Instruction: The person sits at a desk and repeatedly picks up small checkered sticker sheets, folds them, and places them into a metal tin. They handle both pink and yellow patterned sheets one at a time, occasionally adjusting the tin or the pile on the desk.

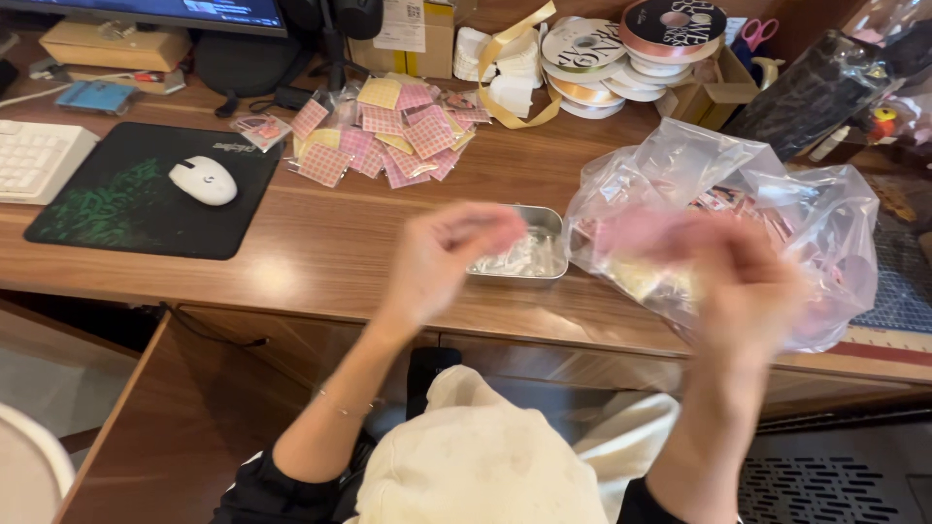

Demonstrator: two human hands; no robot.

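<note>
Above the worktop (320,243), in the head view, the left hand (442,257) and right hand (748,286) are blurred; whether their fingers pinch anything I cannot tell. The clear plastic bag (825,209) lies under the right hand, beside the metal tray (544,267). Slower, steadier handling would serve best.

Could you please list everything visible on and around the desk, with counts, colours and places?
monitor: one, dark, back left
keyboard: one, white, far left
mouse: one, white, on mat
mat: one, black and green, left
packets: a pile, pink and yellow, centre back
ribbon spools: several, white and peach, back right
tray: one, metal, centre
bag: one, clear plastic, right
scissors: one, pink handles, back right
left hand: blurred, before tray
right hand: blurred, before bag
</note>
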